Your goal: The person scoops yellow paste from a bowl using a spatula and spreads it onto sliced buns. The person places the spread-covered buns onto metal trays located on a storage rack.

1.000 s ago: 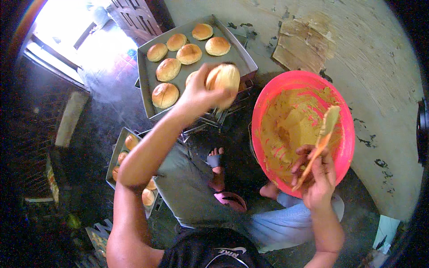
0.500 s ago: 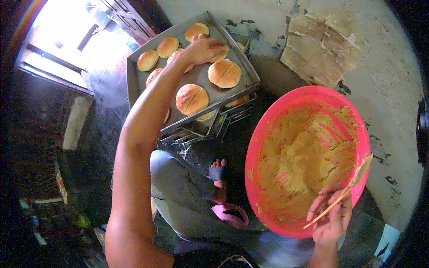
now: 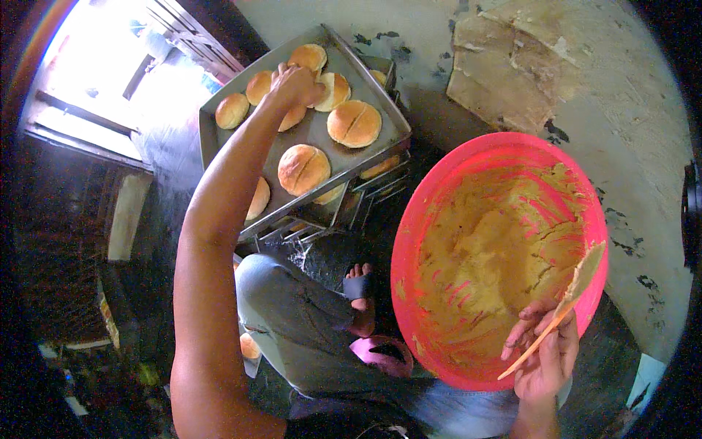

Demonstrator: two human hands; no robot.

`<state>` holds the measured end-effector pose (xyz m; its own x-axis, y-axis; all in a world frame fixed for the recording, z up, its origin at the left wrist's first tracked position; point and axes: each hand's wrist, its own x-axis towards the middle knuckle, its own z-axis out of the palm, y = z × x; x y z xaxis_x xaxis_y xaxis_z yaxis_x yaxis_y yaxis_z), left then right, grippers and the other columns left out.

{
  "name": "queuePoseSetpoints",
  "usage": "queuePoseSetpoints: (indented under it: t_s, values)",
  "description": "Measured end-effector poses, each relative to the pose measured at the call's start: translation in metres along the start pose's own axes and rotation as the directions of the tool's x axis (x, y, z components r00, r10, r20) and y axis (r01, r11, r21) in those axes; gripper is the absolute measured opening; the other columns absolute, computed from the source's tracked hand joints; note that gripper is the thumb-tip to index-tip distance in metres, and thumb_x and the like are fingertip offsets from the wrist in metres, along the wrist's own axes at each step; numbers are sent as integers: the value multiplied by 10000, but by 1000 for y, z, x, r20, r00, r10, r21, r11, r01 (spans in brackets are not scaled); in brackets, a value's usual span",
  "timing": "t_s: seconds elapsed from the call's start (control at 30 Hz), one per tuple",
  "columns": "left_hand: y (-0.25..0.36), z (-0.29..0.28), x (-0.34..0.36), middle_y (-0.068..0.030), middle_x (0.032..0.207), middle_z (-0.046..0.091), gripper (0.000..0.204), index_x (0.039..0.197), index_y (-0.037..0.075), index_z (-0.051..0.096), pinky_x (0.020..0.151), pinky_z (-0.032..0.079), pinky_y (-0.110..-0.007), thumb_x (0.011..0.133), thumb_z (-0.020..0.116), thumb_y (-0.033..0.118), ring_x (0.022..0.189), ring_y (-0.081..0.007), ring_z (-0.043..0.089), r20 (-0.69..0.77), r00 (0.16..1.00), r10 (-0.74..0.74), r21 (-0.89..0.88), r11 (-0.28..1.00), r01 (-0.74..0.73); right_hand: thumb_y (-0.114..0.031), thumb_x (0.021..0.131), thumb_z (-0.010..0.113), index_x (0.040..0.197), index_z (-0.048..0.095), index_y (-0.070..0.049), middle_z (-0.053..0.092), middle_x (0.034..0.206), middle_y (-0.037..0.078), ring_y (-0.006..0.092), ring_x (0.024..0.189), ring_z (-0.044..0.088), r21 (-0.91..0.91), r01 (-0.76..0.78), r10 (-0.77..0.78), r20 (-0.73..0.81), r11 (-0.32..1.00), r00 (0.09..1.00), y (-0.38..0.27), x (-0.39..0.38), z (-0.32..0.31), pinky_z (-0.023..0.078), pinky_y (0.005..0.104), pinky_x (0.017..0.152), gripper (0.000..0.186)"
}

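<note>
On the metal tray (image 3: pixel 241 157) lie several round golden buns; two near ones, including this bun (image 3: pixel 304 170), have a line across the top. My left hand (image 3: pixel 296 84) reaches over the far part of the tray, fingers apart and bent down, partly hidden by the back of the hand. Its thumb side is close to a bun with a pale side (image 3: pixel 334 92); no bun looks lifted. My right hand (image 3: pixel 542 355) is closed around the thin handle of a spatula (image 3: pixel 583 276), its blade smeared with paste. Behind that hand, a pink basin (image 3: pixel 404 293) holds thick brown-yellow paste (image 3: pixel 482 256).
A metal rack (image 3: pixel 358 208) with more buns stands under the tray. My bent knee (image 3: pixel 267 289) and sandalled foot (image 3: pixel 359 289) are between tray and basin. A pink sandal (image 3: pixel 384 356) lies near them. A stained wall (image 3: pixel 621 110) rises at right; a bright doorway (image 3: pixel 95 80) opens at far left.
My left hand has moved left across the tray, away from the pale-sided bun, which now shows more fully. The view has shifted slightly. My right hand still holds the spatula.
</note>
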<state>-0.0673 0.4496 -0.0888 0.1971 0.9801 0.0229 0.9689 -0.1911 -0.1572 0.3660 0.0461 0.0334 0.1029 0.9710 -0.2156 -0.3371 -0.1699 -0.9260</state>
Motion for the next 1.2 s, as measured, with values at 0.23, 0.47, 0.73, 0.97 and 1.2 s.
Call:
queuePoseSetpoints:
  t_s: [0.23, 0.47, 0.73, 0.97, 1.2]
  values:
    - [-34, -65, -19, -154, 1140, 618, 426, 1208, 4, 585, 874, 503, -402, 934, 473, 311, 1003, -285, 610, 128, 987, 93, -831, 554, 55, -226, 988, 513, 1091, 487, -34, 579, 1047, 187, 209, 714, 632, 40, 107, -107, 2, 993, 994, -3, -5, -8, 552, 304, 525, 220]
    - [47, -133, -188, -132, 1137, 634, 371, 1201, 36, 548, 925, 525, -399, 894, 560, 243, 1047, -260, 636, 339, 941, -7, -905, -276, 325, -170, 957, 549, 1009, 580, -24, 642, 911, 87, 180, 730, 632, -613, 130, -169, -6, 780, 986, -11, -8, -21, 521, 320, 619, 158]
    - [127, -94, -367, -132, 1151, 653, 464, 1213, -5, 557, 901, 525, -381, 911, 502, 343, 1051, -253, 644, 728, 677, 106, -503, -588, 633, -91, 824, 579, 939, 633, -11, 630, 902, 140, 323, 860, 646, -883, 399, 113, 383, -246, 917, 15, 19, -30, 538, 431, 729, 150]
    - [153, -77, -383, -129, 1138, 651, 476, 1239, 11, 535, 838, 546, -374, 920, 503, 362, 1033, -262, 649, 700, 709, 86, -419, -755, 505, -28, 721, 576, 925, 612, -9, 574, 866, 135, 316, 856, 613, -749, 629, 242, 583, -209, 775, 44, 41, -19, 523, 423, 709, 209]
    - [158, -75, -376, -132, 1137, 640, 519, 1257, -13, 504, 870, 539, -399, 886, 553, 347, 1051, -286, 635, 677, 736, 15, -447, -786, 427, 23, 725, 549, 972, 634, 6, 590, 844, 157, 354, 835, 609, -884, 464, 390, 409, -54, 825, 36, 28, -20, 519, 419, 701, 262]
